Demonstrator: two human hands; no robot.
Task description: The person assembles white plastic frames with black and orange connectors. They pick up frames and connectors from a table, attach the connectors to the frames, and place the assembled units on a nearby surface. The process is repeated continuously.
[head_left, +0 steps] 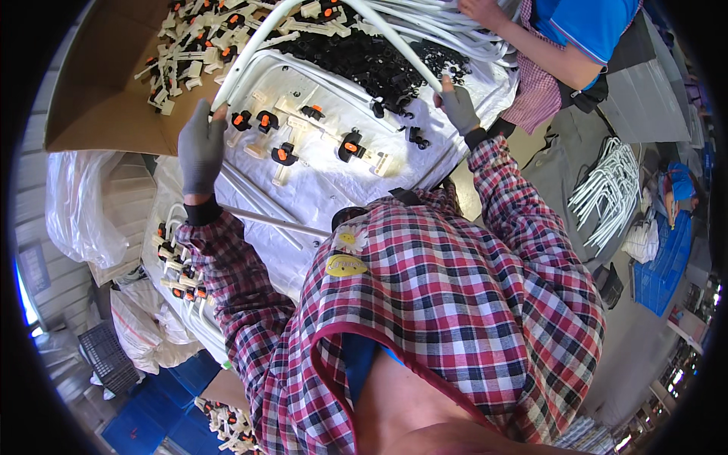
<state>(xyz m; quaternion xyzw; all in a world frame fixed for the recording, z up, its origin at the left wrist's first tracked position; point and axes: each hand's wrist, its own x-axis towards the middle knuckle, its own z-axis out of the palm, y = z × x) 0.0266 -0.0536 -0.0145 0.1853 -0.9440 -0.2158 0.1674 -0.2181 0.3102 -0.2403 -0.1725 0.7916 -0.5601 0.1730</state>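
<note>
A white U-shaped bent tube [403, 48] arches over the far side of the work table [303, 199], its bend cut off by the upper edge. My left hand [202, 148], in a grey glove with bare fingertips, is closed around its left leg. In the same kind of glove, my right hand [458, 108] grips the end of the right leg. Between my hands, several cream plastic clips with black and orange knobs [284, 155] lie on the silvery table cover. Another white tube frame [334, 78] rests behind them, beside a heap of small black parts [364, 57].
A cardboard box [98, 125] of cream clips stands far left. At the far right, a co-worker's arm [550, 57] reaches toward stacked white tubes [455, 34]. More bent tubes [607, 189] lie to the right, near a blue crate [663, 262]. Loose straight tubes [262, 199] lie near me.
</note>
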